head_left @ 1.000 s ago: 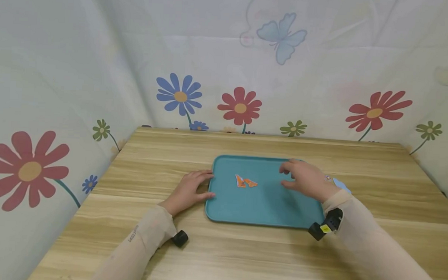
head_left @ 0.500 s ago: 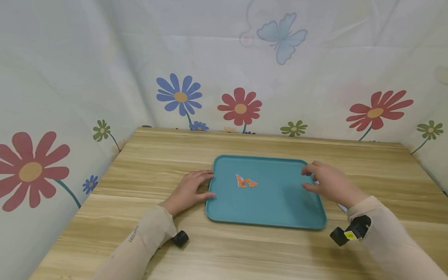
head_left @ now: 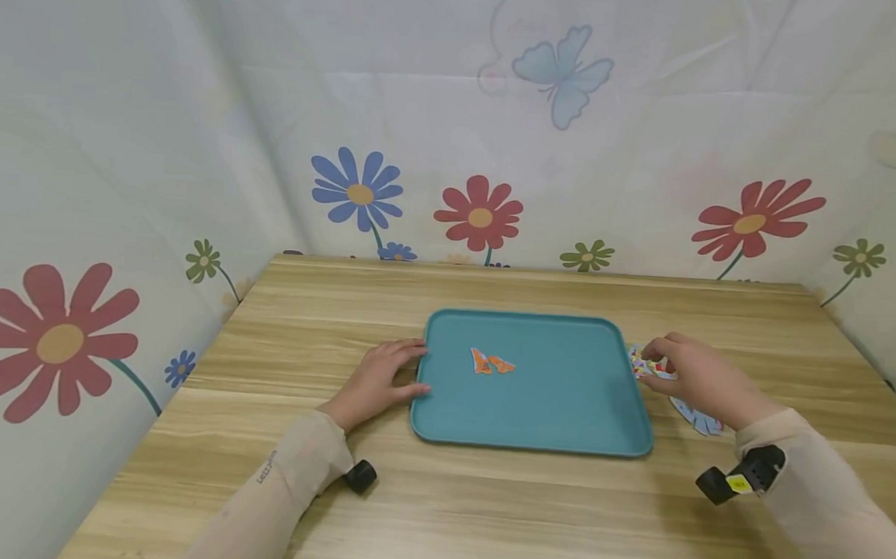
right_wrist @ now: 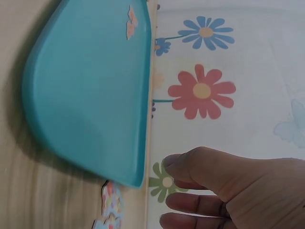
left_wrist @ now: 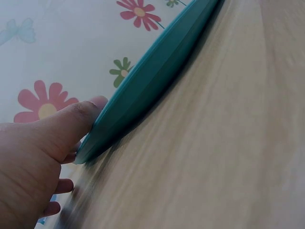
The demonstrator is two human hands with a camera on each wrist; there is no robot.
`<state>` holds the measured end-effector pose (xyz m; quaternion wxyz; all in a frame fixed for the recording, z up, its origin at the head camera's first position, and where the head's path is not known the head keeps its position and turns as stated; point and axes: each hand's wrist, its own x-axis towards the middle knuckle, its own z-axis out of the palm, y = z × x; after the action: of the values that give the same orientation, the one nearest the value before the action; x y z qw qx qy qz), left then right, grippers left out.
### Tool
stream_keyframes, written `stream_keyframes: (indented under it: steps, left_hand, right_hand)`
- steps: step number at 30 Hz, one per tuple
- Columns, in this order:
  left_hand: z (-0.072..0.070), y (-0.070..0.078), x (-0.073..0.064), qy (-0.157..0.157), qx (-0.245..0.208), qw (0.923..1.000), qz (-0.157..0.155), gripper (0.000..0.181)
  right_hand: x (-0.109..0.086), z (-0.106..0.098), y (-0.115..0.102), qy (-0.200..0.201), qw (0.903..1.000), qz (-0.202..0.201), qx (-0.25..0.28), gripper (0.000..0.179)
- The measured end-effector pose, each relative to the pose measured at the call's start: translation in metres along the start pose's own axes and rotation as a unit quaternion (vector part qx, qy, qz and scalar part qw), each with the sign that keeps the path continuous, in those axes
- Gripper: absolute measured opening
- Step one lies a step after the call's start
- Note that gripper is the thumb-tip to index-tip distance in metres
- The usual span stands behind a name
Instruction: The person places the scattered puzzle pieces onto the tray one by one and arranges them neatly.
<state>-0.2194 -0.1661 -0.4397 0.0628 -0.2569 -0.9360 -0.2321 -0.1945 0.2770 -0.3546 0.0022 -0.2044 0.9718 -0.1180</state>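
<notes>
The teal tray point(head_left: 532, 421) lies flat on the table, with two small orange puzzle pieces point(head_left: 492, 363) left of its middle. At its left edge rests my left hand point(head_left: 376, 381), thumb and fingertips touching the rim; the left wrist view shows the thumb against the tray edge point(left_wrist: 138, 90). My right hand point(head_left: 706, 378) hovers over multicoloured pieces point(head_left: 639, 365) just right of the tray, its fingers loosely bent with nothing visible between them. Light blue pieces point(head_left: 697, 418) show partly beneath that hand. In the right wrist view, colourful pieces point(right_wrist: 112, 198) lie beyond the tray's end.
The wood-grain table point(head_left: 482, 523) extends around the tray on all sides. A white cloth backdrop point(head_left: 426, 103) printed with flowers and a butterfly stands behind and at both sides. Both wrists carry small black cameras.
From above the tray's right part, my right hand has moved right and lowered toward the loose pieces, which are now partly uncovered. The left hand, tray and orange pieces stay in place.
</notes>
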Motion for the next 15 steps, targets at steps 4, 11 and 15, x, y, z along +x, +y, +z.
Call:
stream_keyframes:
  steps: [4,11,15]
  left_hand:
    - [0.000,0.000,0.000,-0.001,-0.001,1.0000,0.001,0.063]
    - [0.000,0.001,0.000,0.001,-0.003,1.0000,0.004,0.064]
    - [-0.001,0.000,0.000,0.000,-0.001,1.0000,0.003,0.064]
  right_hand:
    - [-0.008,0.002,0.010,0.002,1.0000,0.002,-0.002,0.036]
    - [-0.021,0.009,0.033,-0.001,0.9999,0.015,0.006,0.032]
    - [-0.028,0.012,0.045,-0.011,0.9997,0.020,0.004,0.030]
